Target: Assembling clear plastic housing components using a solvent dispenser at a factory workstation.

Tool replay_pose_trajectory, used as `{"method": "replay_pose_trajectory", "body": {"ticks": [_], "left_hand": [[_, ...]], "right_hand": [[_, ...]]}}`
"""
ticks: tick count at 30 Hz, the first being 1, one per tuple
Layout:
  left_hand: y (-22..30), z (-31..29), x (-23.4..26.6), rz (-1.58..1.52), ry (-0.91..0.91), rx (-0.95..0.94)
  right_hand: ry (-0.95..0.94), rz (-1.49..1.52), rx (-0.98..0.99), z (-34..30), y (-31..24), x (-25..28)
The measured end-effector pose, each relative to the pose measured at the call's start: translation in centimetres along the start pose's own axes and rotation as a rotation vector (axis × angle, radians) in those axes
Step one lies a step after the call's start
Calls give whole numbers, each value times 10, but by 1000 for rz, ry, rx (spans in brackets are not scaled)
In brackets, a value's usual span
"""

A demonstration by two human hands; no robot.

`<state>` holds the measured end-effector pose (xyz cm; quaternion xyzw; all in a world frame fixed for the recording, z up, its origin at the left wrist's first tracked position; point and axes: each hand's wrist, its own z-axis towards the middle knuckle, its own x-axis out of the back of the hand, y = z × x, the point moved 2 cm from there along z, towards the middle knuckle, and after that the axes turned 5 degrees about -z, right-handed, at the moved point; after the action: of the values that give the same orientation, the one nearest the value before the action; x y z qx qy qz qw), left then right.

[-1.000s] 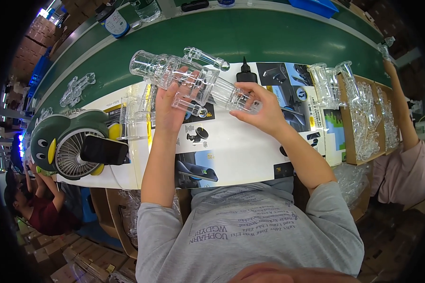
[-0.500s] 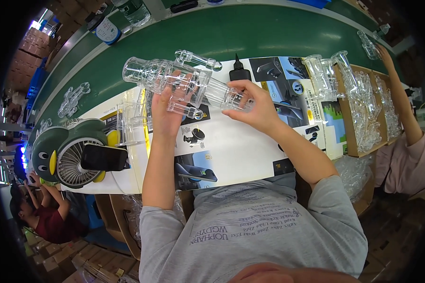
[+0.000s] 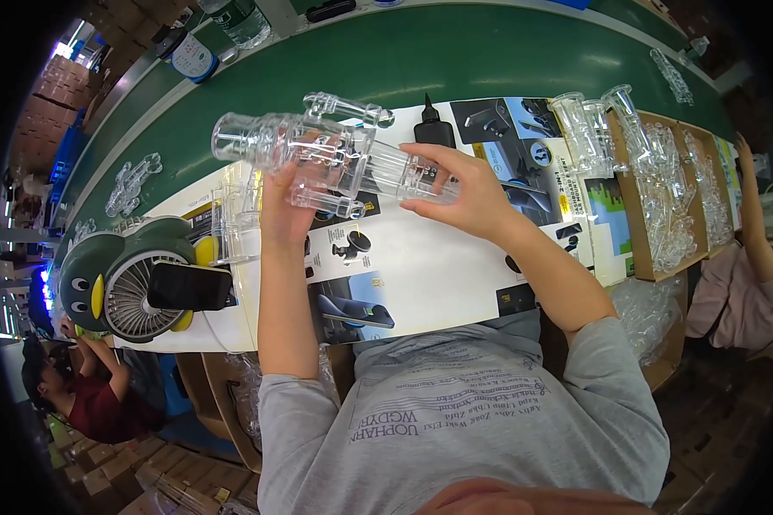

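Over the printed white sheet [image 3: 438,279], I hold a clear, see-through tubular body [image 3: 251,139] with side arms, its wide mouth pointing left. My left hand [image 3: 285,206] is wrapped round its underside, and some fingers show through the clear wall. A narrower clear tube [image 3: 386,167] meets the body's right end. My right hand [image 3: 465,193] grips the outer end of that tube between thumb and fingers. Whether the two pieces are fixed together, I cannot tell. Just beyond my right hand stands a black bottle with a pointed nozzle [image 3: 434,131].
At right, clear tubes [image 3: 580,137] stand beside a cardboard box [image 3: 648,273] of clear parts. Left are a green penguin-shaped fan [image 3: 142,296], a dark phone [image 3: 189,286] and a loose clear piece [image 3: 133,184]. Co-workers sit on both sides; one's arm [image 3: 751,206] shows at right.
Both my hands have shifted slightly left with the clear body and tube. The right-hand co-worker's hand has drawn back from a clear piece, which lies on the green table.
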<state>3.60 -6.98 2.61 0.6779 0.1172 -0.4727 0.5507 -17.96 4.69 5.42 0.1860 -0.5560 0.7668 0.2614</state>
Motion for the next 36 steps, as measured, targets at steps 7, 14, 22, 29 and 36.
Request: {"method": "replay_pose_trajectory", "body": {"ticks": [7,14,22,29,36], "left_hand": [[1,-3,1,83,39,5],[-1,-2,-12,84,33,-31],[-3,-3,-10,116,30,-32],[-7,-1,-12,-5,27,-5],[-4,0,-11,-111,-23,-30]], "right_hand": [[60,-163,209,-2,-3,-1],[89,-149,215,-6,-5,-10],[120,-162,265,-5,-2,-6],[49,-155,194,-3,-2,-2],[63,-205,181,-1,-7,3]]}}
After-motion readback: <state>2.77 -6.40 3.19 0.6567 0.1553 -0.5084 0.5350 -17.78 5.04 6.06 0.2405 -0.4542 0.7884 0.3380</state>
